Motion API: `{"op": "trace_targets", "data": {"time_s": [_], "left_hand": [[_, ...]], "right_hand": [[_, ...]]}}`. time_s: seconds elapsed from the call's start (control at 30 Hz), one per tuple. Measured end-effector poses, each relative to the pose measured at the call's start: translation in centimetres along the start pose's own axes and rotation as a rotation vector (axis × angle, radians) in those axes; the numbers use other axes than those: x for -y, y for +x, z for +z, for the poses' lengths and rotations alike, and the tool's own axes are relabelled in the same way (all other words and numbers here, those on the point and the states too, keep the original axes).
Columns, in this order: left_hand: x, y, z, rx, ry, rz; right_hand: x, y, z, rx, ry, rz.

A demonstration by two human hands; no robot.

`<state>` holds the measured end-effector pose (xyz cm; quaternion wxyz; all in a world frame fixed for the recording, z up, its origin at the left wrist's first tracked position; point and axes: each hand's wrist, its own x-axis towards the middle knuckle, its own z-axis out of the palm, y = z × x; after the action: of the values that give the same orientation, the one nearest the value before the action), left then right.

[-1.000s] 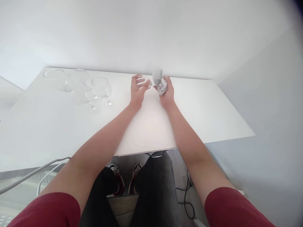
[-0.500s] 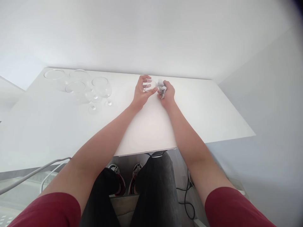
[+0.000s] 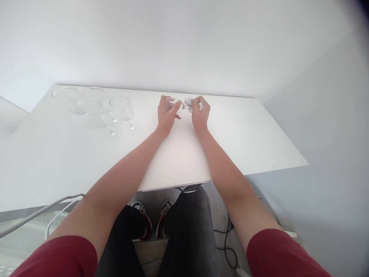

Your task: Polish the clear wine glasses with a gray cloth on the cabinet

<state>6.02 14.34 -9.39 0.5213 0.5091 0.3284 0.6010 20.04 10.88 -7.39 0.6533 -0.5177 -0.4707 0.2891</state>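
Note:
My left hand (image 3: 168,111) is wrapped round the bowl of a clear wine glass (image 3: 172,103), held on its side with the rim pointing left. On the right, my right hand (image 3: 201,111) pinches a crumpled grey-white cloth (image 3: 200,105) against the stem and foot end of that glass. The foot itself is mostly hidden by the cloth and fingers. Both hands are above the far middle part of the white table (image 3: 178,161).
Several clear stemmed glasses stand together at the table's far left, among them a front one (image 3: 90,109) and a right one (image 3: 122,108). A wall backs the table. Grey tubing (image 3: 43,209) is at lower left; a black cable (image 3: 230,250) lies on the floor.
Both hands have shifted slightly left with the glass. My right hand has turned over the cloth at the stem end, and my left fingers have moved round the bowl.

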Motion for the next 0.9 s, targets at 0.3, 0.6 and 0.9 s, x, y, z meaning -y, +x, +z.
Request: {"op": "trace_targets", "data": {"time_s": [0.3, 0.6, 0.9], "left_hand": [[-0.6, -0.3, 0.1, 0.045, 0.008, 0.078], [0.1, -0.2, 0.0, 0.049, 0.012, -0.043], [-1.1, 0.1, 0.1, -0.001, -0.166, -0.141]], "right_hand": [[-0.6, 0.8, 0.1, 0.027, 0.153, 0.28], [0.3, 0.0, 0.1, -0.112, 0.126, 0.0], [-0.7, 1.5, 0.1, 0.222, 0.675, 0.33]]}}
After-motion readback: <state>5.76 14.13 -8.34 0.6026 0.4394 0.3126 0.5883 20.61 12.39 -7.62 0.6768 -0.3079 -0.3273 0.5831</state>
